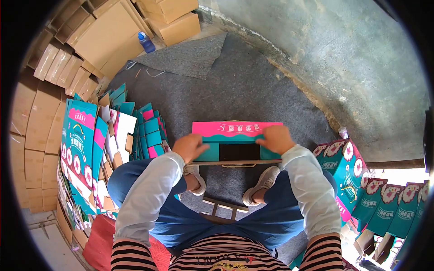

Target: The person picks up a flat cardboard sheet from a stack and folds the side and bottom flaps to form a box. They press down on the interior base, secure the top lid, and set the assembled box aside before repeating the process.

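Observation:
A pink and teal cardboard box [237, 128] with white lettering on its front panel stands between my knees. Its top is partly open, and a dark gap shows between teal flaps [208, 152]. My left hand [187, 147] grips the box's left end, with the thumb over the teal flap and the other fingers curled. At the right end my right hand [276, 139] is closed on the edge of the panel, thumb pointing inward. The fingertips on the outer sides are partly hidden.
Flattened printed cartons [79, 153] lean in a stack on my left. Finished-looking printed boxes [384, 203] stand on my right. Brown cartons [40, 122] are piled along the left wall, near a blue bottle [146, 43]. A concrete wall [343, 58] curves along the right.

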Action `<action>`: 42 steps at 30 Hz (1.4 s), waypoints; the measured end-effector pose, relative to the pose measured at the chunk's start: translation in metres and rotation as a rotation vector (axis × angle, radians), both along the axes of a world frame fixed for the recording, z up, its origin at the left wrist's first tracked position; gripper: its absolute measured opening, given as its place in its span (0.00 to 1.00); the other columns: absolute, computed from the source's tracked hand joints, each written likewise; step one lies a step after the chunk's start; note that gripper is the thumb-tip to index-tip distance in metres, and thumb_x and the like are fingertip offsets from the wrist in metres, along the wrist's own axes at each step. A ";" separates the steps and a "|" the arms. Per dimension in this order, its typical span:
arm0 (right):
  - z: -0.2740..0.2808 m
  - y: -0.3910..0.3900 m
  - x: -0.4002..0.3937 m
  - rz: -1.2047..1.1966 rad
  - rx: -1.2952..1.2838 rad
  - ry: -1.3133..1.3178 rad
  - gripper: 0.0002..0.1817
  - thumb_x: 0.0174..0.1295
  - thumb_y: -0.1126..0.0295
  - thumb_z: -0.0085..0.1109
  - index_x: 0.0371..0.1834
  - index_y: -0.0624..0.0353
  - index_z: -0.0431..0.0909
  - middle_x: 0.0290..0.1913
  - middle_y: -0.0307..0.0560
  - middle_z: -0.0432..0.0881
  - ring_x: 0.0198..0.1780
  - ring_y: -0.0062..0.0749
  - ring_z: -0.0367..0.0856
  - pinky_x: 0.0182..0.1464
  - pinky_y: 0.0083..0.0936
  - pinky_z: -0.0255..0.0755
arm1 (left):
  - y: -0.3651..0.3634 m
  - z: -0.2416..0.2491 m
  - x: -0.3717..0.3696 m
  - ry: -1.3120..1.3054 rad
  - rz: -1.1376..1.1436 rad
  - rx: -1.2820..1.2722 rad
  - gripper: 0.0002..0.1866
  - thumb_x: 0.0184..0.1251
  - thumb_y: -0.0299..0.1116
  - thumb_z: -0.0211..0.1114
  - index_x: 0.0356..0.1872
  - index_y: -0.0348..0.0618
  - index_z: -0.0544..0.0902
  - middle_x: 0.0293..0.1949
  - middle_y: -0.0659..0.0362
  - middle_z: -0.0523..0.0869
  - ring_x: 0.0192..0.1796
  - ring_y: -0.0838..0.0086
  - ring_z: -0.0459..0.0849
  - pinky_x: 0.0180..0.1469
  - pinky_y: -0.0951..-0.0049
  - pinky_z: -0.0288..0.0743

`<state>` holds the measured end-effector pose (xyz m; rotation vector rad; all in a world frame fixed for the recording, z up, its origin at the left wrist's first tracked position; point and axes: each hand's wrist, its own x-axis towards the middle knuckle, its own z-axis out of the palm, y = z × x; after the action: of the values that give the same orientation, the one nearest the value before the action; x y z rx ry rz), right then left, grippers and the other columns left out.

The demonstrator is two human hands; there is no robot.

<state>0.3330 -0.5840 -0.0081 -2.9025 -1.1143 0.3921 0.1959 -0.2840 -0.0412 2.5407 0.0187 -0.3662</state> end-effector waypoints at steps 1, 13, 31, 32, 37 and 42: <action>0.016 -0.002 0.003 -0.095 0.069 0.030 0.19 0.56 0.51 0.61 0.31 0.58 0.83 0.30 0.53 0.84 0.38 0.52 0.83 0.38 0.42 0.75 | 0.005 -0.001 0.004 -0.020 0.159 0.000 0.20 0.61 0.51 0.61 0.30 0.41 0.78 0.34 0.46 0.81 0.43 0.50 0.80 0.43 0.54 0.73; -0.055 -0.063 0.006 -0.950 0.626 1.050 0.47 0.58 0.25 0.36 0.66 0.52 0.69 0.62 0.51 0.73 0.60 0.48 0.72 0.56 0.49 0.67 | 0.015 -0.011 0.013 0.565 0.493 -0.556 0.53 0.54 0.77 0.50 0.67 0.39 0.65 0.62 0.45 0.73 0.62 0.50 0.73 0.52 0.53 0.76; 0.172 -0.190 0.018 -0.825 1.395 0.108 0.38 0.67 0.42 0.49 0.63 0.70 0.68 0.62 0.52 0.72 0.63 0.32 0.68 0.66 0.26 0.58 | -0.099 0.182 0.099 -0.408 -0.119 -0.709 0.44 0.48 0.33 0.76 0.68 0.42 0.62 0.59 0.54 0.72 0.62 0.66 0.71 0.58 0.68 0.70; 0.173 -0.212 0.011 -0.747 1.423 0.181 0.38 0.68 0.43 0.48 0.65 0.70 0.65 0.64 0.51 0.70 0.64 0.32 0.67 0.67 0.26 0.55 | -0.115 0.182 0.107 -0.464 -0.147 -0.676 0.45 0.46 0.35 0.77 0.67 0.41 0.62 0.58 0.52 0.73 0.62 0.64 0.71 0.58 0.67 0.70; 0.164 -0.266 -0.045 -0.957 1.438 -0.058 0.38 0.69 0.43 0.46 0.68 0.68 0.62 0.65 0.47 0.67 0.65 0.31 0.63 0.68 0.27 0.54 | -0.194 0.164 0.142 -0.822 -0.175 -0.388 0.47 0.46 0.42 0.77 0.67 0.37 0.62 0.52 0.45 0.76 0.54 0.52 0.76 0.55 0.60 0.72; 0.117 -0.353 -0.106 -1.123 1.580 -0.252 0.35 0.70 0.43 0.44 0.64 0.67 0.67 0.61 0.47 0.71 0.61 0.30 0.66 0.65 0.27 0.56 | -0.281 0.152 0.141 -0.793 -0.310 -0.419 0.44 0.50 0.42 0.75 0.66 0.36 0.63 0.52 0.44 0.77 0.54 0.50 0.77 0.54 0.60 0.72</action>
<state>0.2265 -0.9375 0.1092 -1.5888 0.3601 -0.6130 0.3366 -0.5647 0.1109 2.1006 -0.6785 0.4920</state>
